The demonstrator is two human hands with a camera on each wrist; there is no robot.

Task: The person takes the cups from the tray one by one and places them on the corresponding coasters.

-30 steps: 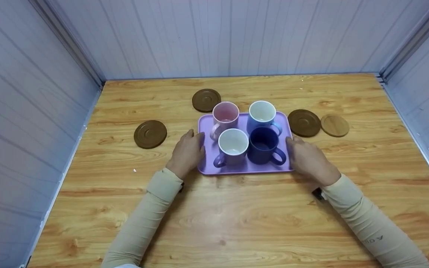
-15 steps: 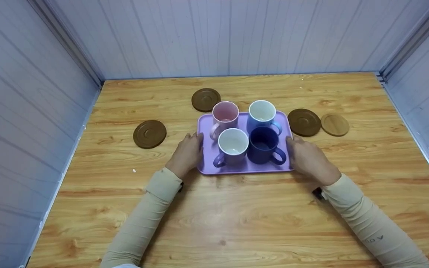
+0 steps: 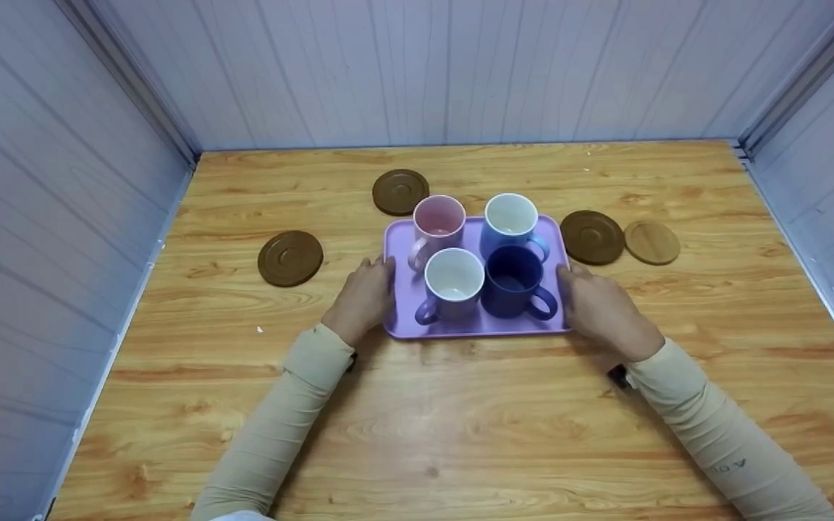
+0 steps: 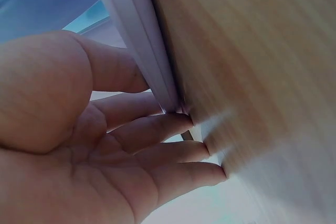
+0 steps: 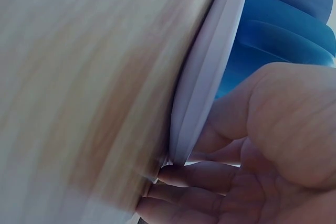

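Note:
A lilac tray [image 3: 404, 327] lies on the wooden table with mugs upright on it. My left hand [image 3: 361, 298] grips its left side and my right hand [image 3: 600, 307] its right side. In both wrist views the thumb passes behind the tray's rim, while the lower fingers [image 4: 178, 174] reach down to the tabletop. At the back of the tray stand a pink mug [image 3: 437, 239] and a light blue mug [image 3: 493, 239]. In front are a mug with a white inside and purple handle [image 3: 455, 311] and a dark blue mug [image 3: 507, 300].
Brown round coasters lie around the tray: one left [image 3: 290, 258], one behind [image 3: 400, 192] and one right [image 3: 592, 237]. Beside the right one sits a lighter wooden coaster [image 3: 651, 242]. Pale panel walls [image 3: 417, 72] enclose the table's back and sides.
My left thumb, seen over the tray's left rim a second ago, has slipped out of the head view. The tray, the mugs and my right hand stay nearly where they were.

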